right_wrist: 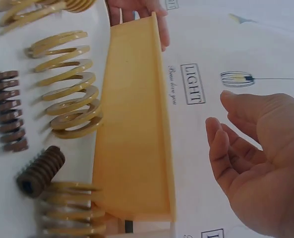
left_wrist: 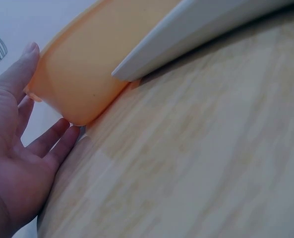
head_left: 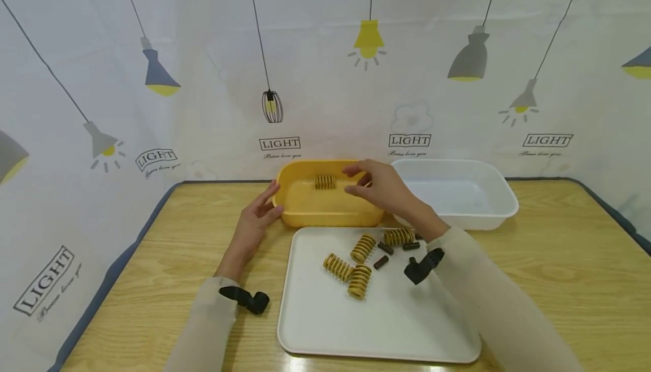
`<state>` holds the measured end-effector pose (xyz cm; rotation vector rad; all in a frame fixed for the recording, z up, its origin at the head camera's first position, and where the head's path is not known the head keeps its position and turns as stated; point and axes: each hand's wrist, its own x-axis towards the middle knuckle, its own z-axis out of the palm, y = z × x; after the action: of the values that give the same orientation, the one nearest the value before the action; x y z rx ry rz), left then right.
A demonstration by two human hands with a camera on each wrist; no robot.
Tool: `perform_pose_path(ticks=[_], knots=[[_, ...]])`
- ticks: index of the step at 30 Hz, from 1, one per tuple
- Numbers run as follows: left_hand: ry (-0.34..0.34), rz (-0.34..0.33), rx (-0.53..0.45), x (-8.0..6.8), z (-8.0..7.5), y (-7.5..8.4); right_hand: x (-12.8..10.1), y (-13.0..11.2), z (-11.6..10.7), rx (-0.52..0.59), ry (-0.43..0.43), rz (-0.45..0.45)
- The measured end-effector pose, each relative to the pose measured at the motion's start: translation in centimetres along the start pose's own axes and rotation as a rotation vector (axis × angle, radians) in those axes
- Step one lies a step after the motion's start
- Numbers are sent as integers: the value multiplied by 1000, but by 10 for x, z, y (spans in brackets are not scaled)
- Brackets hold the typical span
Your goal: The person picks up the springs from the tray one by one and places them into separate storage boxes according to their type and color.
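My left hand (head_left: 254,222) rests against the left end of a yellow plastic bin (head_left: 330,218), its fingers spread along the outer wall and rim. Above the bin's right part hovers my right hand (head_left: 381,188), fingers loosely bent with a gap between thumb and fingertips and nothing held. One yellow coil spring (head_left: 325,182) lies inside the bin. On the white tray (head_left: 346,329) in front are several yellow coil springs (head_left: 359,281) and several smaller dark brown springs (head_left: 381,262). The right wrist view shows a yellow spring (right_wrist: 70,84) and a brown one (right_wrist: 10,111) close up.
A white bin (head_left: 455,223) stands right of the yellow one, partly behind my right forearm. Both bins sit at the back of the wooden table (head_left: 152,281), near a printed cloth backdrop (head_left: 325,78). The tray's back edge lies close to the yellow bin.
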<state>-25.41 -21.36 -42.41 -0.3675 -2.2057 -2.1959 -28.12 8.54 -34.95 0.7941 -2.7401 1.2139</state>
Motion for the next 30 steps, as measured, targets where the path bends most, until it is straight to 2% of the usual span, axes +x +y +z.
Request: perform_pose_path(ticks=[9, 18, 24, 30], knots=[[-9, 5, 29, 0, 1, 2, -58, 4, -16, 20, 43, 43], [1, -2, 65, -4, -2, 3, -111, 13, -23, 8, 166, 141], [1, 8, 28, -1, -2, -2, -133, 16, -27, -10, 244, 175], [11, 17, 40, 6, -5, -17, -147, 19, -26, -12, 221, 174]])
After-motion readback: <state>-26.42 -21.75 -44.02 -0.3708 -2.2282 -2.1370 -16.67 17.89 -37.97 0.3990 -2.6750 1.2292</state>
